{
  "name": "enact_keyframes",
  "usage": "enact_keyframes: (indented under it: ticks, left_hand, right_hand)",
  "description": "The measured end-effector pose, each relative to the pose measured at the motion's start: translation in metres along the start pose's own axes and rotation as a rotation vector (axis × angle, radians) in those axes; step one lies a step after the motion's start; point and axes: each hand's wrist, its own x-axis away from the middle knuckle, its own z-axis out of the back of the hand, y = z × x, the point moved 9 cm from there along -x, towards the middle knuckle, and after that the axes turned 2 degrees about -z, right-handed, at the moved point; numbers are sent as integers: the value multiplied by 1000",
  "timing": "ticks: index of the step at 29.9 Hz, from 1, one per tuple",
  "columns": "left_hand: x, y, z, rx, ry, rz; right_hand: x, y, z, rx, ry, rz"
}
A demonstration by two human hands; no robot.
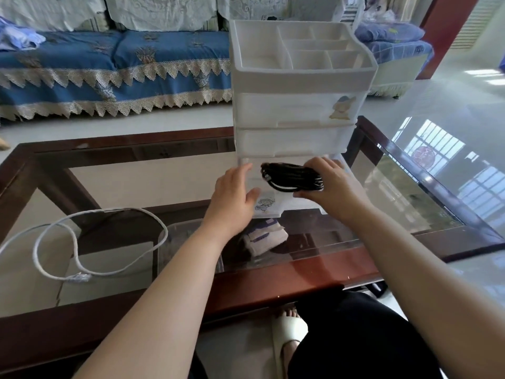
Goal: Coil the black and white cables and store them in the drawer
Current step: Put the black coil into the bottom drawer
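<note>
Head view, frame centre: white plastic organizer (pixel 295 86) on glass table (pixel 410 187), bottom drawer (pixel 276 206) pulled out, small line-drawing sticker on its front, no readable writing. Black cable (pixel 292 177), tight matte coil, over the drawer, right hand (pixel 332 181) fingers clamped on it. Left hand (pixel 232 195) fingers relaxed, apart, at the drawer's left edge. White cable (pixel 90 242) uncoiled, lower left.

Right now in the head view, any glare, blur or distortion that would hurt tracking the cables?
Head view: strong window glare on the glass table at right; wide-angle bending at the edges; left hand slightly motion-blurred; clear open drawer low-contrast against the glass; black cable in the right hand reads sharp; white cable clear, loose at left.
</note>
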Motion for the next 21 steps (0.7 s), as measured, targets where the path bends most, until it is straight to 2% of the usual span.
enact_keyframes:
  ticks: [3, 7, 9, 13, 15, 17, 18, 19, 21]
  left_hand:
    - [7, -8, -26, -194, -190, 34]
    - [12, -12, -30, -251, -229, 11]
    - [11, -10, -30, -239, -239, -1]
    - [10, -9, -33, -230, -256, 6]
    - [11, -11, -34, -227, -254, 6]
    - [10, -13, -34, -226, -246, 9]
    - [9, -14, -34, -225, -234, 13]
    - [9, -14, -33, -221, -211, 18]
    - [10, -11, -32, -202, -127, 22]
  right_hand:
    - [-13, 16, -7, 140, -51, -84]
    - [-29, 18, -29, 236, -71, -22]
    - [-36, 23, -39, 186, -126, -62]
    - [-33, 33, -62, -13, -359, -181]
    - [-23, 28, -57, 41, -281, -143]
    - [-12, 15, -30, 100, -14, -113]
    - [-6, 12, -20, 92, 64, -152]
    - [-2, 15, -19, 88, 48, -228]
    - [7, 22, -39, 86, -167, -392]
